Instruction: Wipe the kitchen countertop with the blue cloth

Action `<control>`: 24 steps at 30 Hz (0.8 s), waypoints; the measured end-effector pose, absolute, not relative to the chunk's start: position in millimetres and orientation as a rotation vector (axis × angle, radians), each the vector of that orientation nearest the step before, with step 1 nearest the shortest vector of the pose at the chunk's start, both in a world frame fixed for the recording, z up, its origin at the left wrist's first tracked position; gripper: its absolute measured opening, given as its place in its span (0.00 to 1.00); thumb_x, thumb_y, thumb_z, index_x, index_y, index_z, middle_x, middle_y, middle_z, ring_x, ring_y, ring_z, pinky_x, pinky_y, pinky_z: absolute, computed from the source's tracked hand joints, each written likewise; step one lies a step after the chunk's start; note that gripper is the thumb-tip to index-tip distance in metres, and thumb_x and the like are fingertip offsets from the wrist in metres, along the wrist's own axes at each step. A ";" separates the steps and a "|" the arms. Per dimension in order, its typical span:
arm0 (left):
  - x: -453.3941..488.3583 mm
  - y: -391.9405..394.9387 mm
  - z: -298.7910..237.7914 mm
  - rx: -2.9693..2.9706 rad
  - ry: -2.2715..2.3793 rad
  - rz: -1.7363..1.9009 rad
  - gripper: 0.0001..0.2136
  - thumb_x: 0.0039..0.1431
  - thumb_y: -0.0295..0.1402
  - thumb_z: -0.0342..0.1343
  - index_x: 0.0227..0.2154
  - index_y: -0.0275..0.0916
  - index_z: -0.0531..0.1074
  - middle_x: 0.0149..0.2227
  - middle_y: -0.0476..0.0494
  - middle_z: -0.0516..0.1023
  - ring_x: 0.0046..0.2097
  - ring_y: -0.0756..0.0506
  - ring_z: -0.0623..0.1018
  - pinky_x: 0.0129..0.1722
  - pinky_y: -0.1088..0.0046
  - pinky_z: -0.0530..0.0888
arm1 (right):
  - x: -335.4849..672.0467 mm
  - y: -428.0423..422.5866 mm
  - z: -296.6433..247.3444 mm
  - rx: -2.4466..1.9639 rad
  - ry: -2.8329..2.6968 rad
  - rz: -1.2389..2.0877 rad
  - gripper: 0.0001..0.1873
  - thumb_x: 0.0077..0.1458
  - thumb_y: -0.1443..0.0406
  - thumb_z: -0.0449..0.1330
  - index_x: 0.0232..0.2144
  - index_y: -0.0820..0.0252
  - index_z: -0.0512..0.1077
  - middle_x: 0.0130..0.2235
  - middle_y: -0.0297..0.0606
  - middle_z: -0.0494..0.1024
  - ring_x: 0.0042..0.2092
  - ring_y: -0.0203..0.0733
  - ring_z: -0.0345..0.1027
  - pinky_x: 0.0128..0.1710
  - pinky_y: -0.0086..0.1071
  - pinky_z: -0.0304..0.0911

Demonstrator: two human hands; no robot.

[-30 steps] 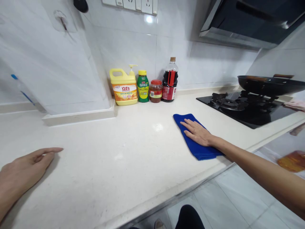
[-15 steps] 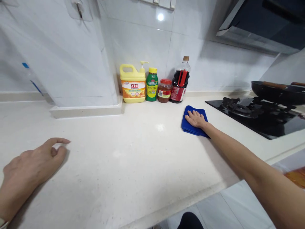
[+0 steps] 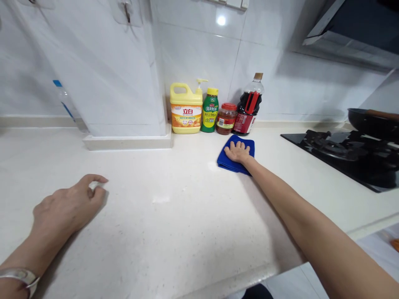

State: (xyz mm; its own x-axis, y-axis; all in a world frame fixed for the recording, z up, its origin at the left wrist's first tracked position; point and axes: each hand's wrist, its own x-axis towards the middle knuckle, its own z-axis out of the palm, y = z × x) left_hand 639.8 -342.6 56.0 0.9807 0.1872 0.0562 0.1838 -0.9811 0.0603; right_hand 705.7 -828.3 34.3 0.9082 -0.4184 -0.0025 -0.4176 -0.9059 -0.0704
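My right hand point(image 3: 237, 151) lies flat, fingers spread, pressing on a folded blue cloth point(image 3: 229, 162) on the cream countertop point(image 3: 174, 216), just in front of a row of bottles. My left hand point(image 3: 67, 207) rests on the counter at the near left, fingers curled loosely with the index finger bent over the thumb and nothing visible in it. A metal bracelet circles that wrist.
Against the tiled wall stand a yellow detergent jug point(image 3: 185, 109), a green bottle point(image 3: 210, 110), a red-lidded jar point(image 3: 226, 119) and a dark soy sauce bottle point(image 3: 248, 106). A black gas hob point(image 3: 346, 155) with a wok point(image 3: 372, 120) is at the right. A tiled column point(image 3: 118, 83) juts out at the left.
My right hand slid the blue cloth away from the counter's front edge to the back, near the bottles, then leftward. My left hand's fingers curled in from outstretched.
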 end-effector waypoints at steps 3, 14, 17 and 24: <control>639.2 -343.0 56.9 3.073 0.283 0.114 0.25 0.59 0.48 0.39 0.55 0.54 0.70 0.35 0.41 0.76 0.40 0.33 0.76 0.43 0.55 0.72 | 708.3 -802.5 36.2 -3.028 0.511 -0.002 0.39 0.68 0.50 0.36 0.73 0.65 0.46 0.74 0.57 0.44 0.74 0.63 0.37 0.69 0.61 0.36; 636.3 -344.9 59.1 3.064 0.261 0.090 0.25 0.63 0.47 0.35 0.57 0.54 0.69 0.34 0.40 0.73 0.41 0.33 0.76 0.43 0.57 0.71 | 688.5 -757.6 39.3 -3.097 0.145 0.032 0.37 0.70 0.50 0.36 0.74 0.62 0.44 0.75 0.52 0.42 0.75 0.57 0.33 0.72 0.54 0.35; 636.5 -345.7 59.5 3.047 0.261 0.080 0.25 0.63 0.47 0.37 0.57 0.54 0.69 0.35 0.40 0.72 0.41 0.34 0.75 0.43 0.58 0.71 | 678.2 -741.9 40.2 -3.110 0.056 0.037 0.37 0.70 0.50 0.37 0.74 0.60 0.44 0.75 0.49 0.41 0.75 0.55 0.33 0.72 0.52 0.34; 635.3 -348.1 63.2 3.007 0.243 0.084 0.24 0.61 0.47 0.40 0.56 0.53 0.70 0.35 0.40 0.72 0.42 0.34 0.74 0.45 0.56 0.71 | 646.1 -711.6 43.7 -3.090 -0.251 0.035 0.36 0.71 0.50 0.38 0.74 0.60 0.45 0.75 0.48 0.41 0.75 0.55 0.32 0.72 0.52 0.34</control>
State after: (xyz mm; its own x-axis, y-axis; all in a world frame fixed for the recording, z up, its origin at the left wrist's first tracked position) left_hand 635.3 -348.1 63.2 0.9856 0.1632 0.0455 0.1563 -0.9795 0.1270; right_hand 646.1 -711.6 43.7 0.9866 0.1618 -0.0195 0.1609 -0.9861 -0.0424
